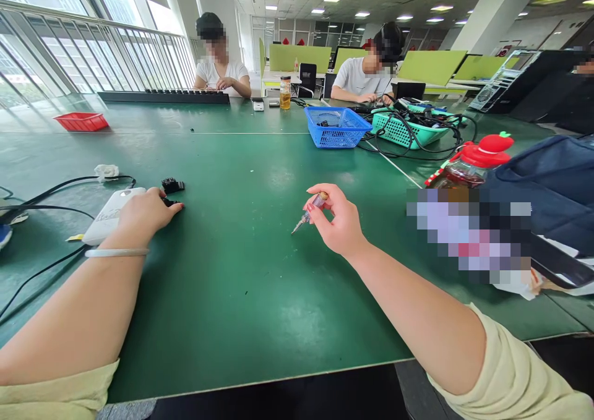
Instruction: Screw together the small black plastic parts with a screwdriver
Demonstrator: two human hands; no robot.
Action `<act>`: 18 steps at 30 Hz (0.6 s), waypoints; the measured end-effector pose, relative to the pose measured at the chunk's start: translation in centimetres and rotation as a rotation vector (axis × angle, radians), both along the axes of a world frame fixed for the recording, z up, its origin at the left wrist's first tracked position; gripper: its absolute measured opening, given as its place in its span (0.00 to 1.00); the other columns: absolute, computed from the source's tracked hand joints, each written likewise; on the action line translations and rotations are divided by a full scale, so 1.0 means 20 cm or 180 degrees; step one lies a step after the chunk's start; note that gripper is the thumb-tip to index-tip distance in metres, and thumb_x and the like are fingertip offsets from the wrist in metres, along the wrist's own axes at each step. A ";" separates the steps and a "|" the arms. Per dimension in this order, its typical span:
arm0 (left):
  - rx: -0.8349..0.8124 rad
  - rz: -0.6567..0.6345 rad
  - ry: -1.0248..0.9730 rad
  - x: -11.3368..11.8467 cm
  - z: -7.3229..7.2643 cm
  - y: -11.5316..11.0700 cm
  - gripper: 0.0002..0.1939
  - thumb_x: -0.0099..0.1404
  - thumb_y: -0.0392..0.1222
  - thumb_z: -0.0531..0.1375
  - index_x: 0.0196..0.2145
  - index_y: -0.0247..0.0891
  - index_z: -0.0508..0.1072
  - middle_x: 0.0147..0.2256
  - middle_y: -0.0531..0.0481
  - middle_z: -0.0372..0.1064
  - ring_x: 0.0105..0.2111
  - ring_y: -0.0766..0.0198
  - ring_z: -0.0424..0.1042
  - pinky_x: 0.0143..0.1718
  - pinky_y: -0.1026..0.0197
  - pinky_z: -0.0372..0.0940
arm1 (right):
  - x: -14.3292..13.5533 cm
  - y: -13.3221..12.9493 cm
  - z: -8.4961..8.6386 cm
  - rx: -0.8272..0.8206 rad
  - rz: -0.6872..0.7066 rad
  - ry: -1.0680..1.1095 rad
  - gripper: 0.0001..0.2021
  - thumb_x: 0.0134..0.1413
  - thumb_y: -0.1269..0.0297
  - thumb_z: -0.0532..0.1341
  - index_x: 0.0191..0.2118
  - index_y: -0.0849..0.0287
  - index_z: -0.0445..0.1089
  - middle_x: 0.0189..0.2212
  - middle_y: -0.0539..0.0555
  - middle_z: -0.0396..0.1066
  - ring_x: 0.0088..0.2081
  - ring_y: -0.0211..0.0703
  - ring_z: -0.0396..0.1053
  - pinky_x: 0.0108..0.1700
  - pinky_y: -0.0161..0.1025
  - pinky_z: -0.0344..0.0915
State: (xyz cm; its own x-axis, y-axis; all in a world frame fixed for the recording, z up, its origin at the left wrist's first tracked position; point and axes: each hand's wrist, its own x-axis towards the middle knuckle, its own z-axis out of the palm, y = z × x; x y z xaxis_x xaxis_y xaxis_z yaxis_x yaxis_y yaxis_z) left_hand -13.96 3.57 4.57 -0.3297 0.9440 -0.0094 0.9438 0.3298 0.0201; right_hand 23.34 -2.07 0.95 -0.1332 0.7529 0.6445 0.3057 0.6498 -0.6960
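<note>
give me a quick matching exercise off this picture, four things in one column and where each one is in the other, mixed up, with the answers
Things
1. screwdriver
2. blue basket
3. red tray
4. small black piece

Places
A. right beside the left hand
B. at the far left of the green table, well past the left hand
C. held in the fingers of the right hand, tip angled down
D. next to the green basket on the far part of the table

Right pairs: 1-C, 2-D, 3-B, 4-A
</note>
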 end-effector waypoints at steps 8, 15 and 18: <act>-0.0087 -0.0398 0.0033 0.15 -0.02 -0.02 0.32 0.70 0.54 0.53 0.64 0.30 0.63 0.53 0.28 0.72 0.55 0.36 0.70 0.52 0.46 0.65 | -0.01 -0.01 0.01 -0.0007 0.0016 0.0000 0.09 0.62 0.65 0.58 0.48 0.52 0.64 0.30 0.47 0.70 0.29 0.37 0.72 0.35 0.39 0.71; 0.0205 -0.3035 -0.0566 0.61 -0.11 -0.18 0.19 0.69 0.45 0.57 0.56 0.43 0.72 0.55 0.44 0.74 0.54 0.49 0.73 0.55 0.50 0.67 | -0.01 -0.01 0.01 0.0008 -0.0018 -0.0073 0.09 0.63 0.65 0.58 0.48 0.52 0.64 0.30 0.48 0.72 0.29 0.38 0.72 0.35 0.39 0.71; 0.0418 -0.3603 -0.0750 0.69 -0.15 -0.23 0.16 0.70 0.39 0.55 0.54 0.44 0.74 0.56 0.45 0.73 0.54 0.52 0.73 0.56 0.51 0.68 | -0.01 0.00 0.01 -0.0031 -0.0054 -0.0117 0.09 0.63 0.63 0.58 0.48 0.53 0.64 0.31 0.48 0.72 0.28 0.37 0.71 0.35 0.39 0.70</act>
